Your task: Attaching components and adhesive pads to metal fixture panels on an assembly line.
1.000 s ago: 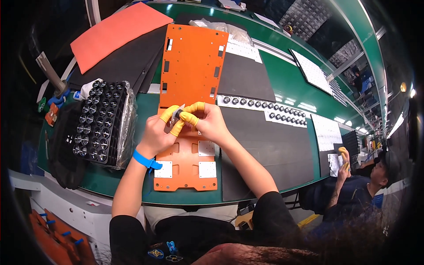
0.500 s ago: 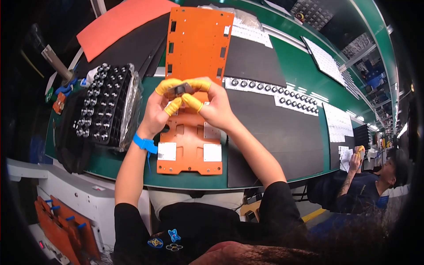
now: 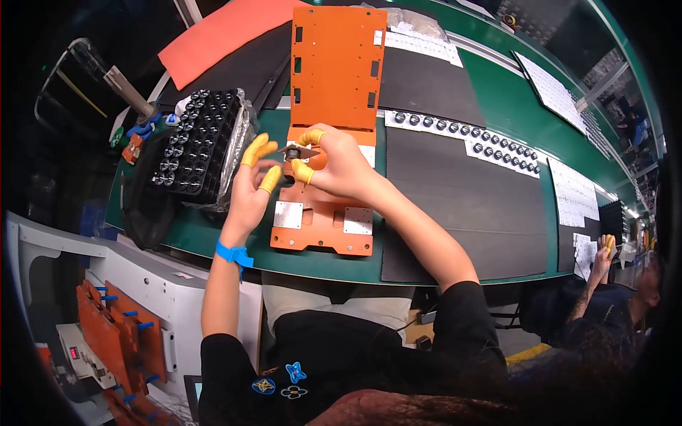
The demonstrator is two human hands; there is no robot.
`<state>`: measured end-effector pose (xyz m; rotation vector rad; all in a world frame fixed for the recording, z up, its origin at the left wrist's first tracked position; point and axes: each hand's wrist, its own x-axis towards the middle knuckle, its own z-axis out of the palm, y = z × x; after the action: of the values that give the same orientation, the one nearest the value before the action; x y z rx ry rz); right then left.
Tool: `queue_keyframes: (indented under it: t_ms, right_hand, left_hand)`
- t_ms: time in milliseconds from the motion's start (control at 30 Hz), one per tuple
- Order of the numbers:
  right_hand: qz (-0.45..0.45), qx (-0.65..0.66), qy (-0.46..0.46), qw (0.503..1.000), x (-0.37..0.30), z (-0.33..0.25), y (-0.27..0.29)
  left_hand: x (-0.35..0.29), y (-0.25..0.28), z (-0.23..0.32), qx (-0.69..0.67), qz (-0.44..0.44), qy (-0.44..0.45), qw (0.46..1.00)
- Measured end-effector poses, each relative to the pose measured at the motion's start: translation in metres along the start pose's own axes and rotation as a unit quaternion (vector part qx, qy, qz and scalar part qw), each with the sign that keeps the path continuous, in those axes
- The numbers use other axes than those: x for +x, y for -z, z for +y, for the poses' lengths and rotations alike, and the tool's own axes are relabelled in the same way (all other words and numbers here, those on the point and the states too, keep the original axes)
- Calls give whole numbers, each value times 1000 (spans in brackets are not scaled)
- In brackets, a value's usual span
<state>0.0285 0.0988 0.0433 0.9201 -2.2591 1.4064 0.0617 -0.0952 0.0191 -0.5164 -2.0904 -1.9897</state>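
Note:
My right hand [image 3: 339,165] pinches a small black part with a flat plate [image 3: 293,153] between yellow-covered fingertips. Just left of it, my left hand [image 3: 247,188] is off the part, its fingers spread; yellow covers sit on its thumb and some fingertips. Both hands are above the lower half of an orange hinged fixture [image 3: 323,238], whose tall upper panel [image 3: 337,67] stands raised behind. White square plates [image 3: 288,214] lie on the lower half. What sits on the fixture under my hands is partly hidden.
Left of my hands stands a black tray [image 3: 226,117] of round black parts with plastic wrap. To the right, a white strip [image 3: 462,133] holding rows of black parts lies on dark mats [image 3: 462,206]. A co-worker's hand [image 3: 602,261] is at far right.
My left hand has let go of the small black part and moved left, opening its fingers. The right hand keeps hold of it. The whole view has shifted slightly.

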Motion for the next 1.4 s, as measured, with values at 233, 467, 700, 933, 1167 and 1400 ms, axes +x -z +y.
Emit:
queue_keyframes:
  t_ms: [233, 467, 700, 933, 1167, 1400]
  right_hand:
    - [-67, -175, 94, 978, -15, 2, -22]
    - [-123, -227, 121, 958, -12, 4, -21]
    - [-211, -105, 52, 970, -7, 9, -5]
    - [-210, -5, -23, 977, 5, 5, 14]
    - [-132, -5, -16, 991, 14, 10, 40]
    - [-112, -36, -6, 993, 14, 12, 54]
  left_hand:
    - [-9, 14, 0, -73, 58, 277, 956]
    - [1, 15, -2, -101, -21, 286, 953]
    - [4, 11, -4, 13, 1, 311, 950]
    - [7, 13, -12, 13, 19, 268, 963]
    - [7, 22, -21, 19, -9, 293, 956]
    - [2, 11, -26, 115, -32, 255, 960]
